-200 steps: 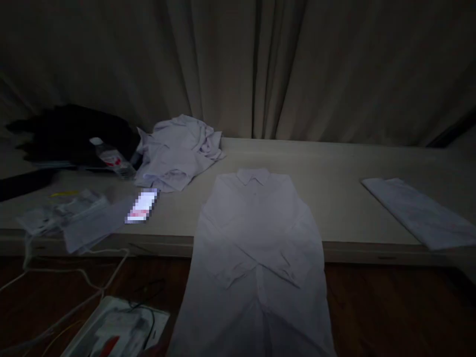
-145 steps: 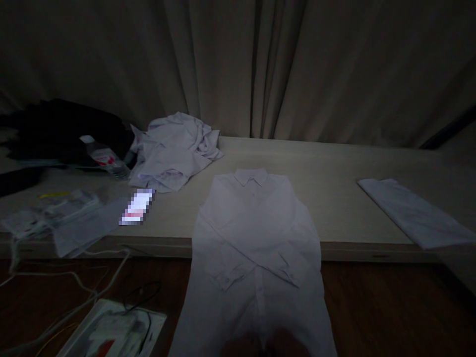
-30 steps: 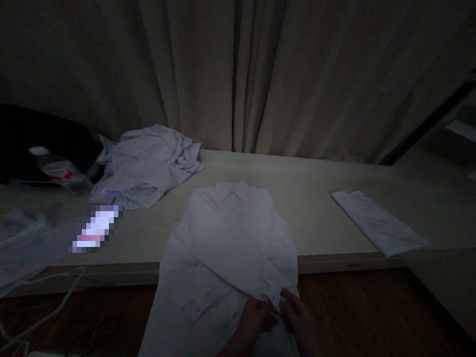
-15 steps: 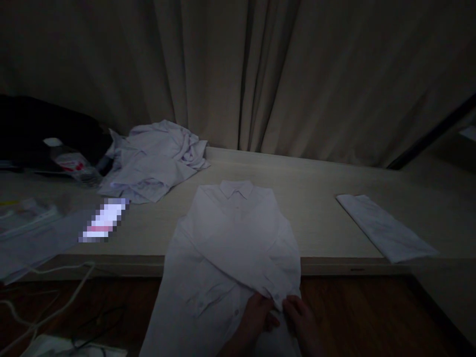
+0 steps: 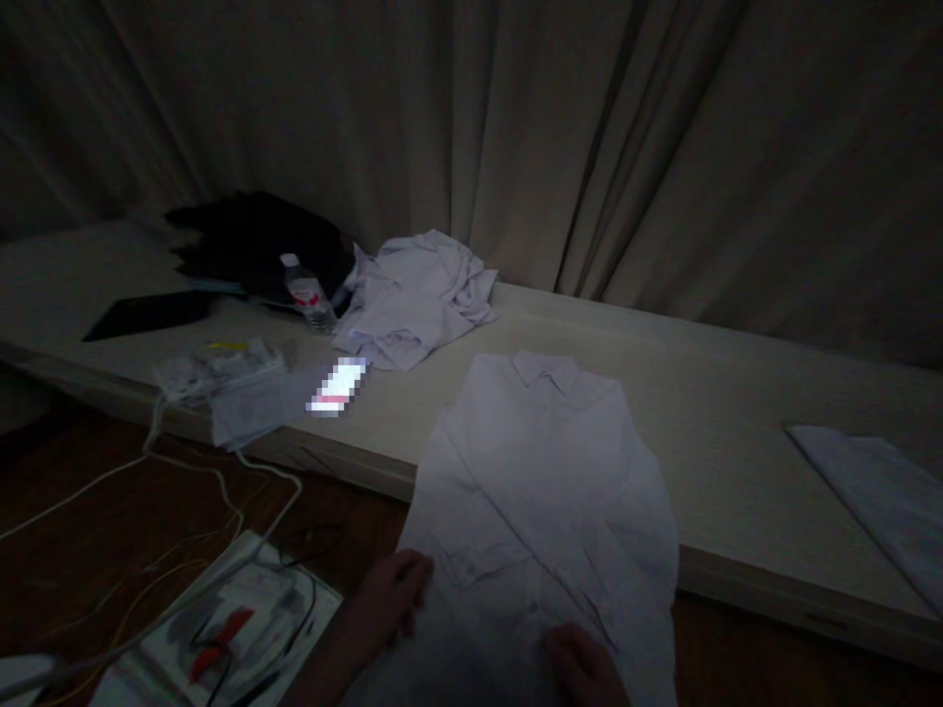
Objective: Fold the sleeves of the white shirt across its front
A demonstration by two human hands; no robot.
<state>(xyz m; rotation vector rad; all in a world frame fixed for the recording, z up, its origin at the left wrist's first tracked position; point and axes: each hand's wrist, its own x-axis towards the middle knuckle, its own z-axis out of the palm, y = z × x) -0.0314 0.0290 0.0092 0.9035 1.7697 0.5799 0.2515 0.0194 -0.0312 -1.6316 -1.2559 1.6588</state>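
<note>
A white button-up shirt [image 5: 549,462] lies front up, its collar on the table and its lower part over the front edge towards me. Both sleeves are folded in across the front. At the shirt's left edge, my left hand [image 5: 394,599] hovers with fingers loosely bent and apart, holding nothing that I can see. My right hand [image 5: 585,668] is low over the front, beside the cuff of the right-side sleeve. Its fingers are curled closed, and whether fabric is between them is hidden.
A crumpled white shirt [image 5: 423,295] lies behind, beside a plastic bottle [image 5: 307,295] and a black bag-like heap [image 5: 257,241]. A bright blurred phone-like object [image 5: 337,388] lies left. Folded white cloth [image 5: 880,496] is at right. Cables [image 5: 221,471] hang at the front left.
The view has turned left. My hands have come apart from the right-side cuff; the left hand has moved to the shirt's left edge, while the right stays near the cuff.
</note>
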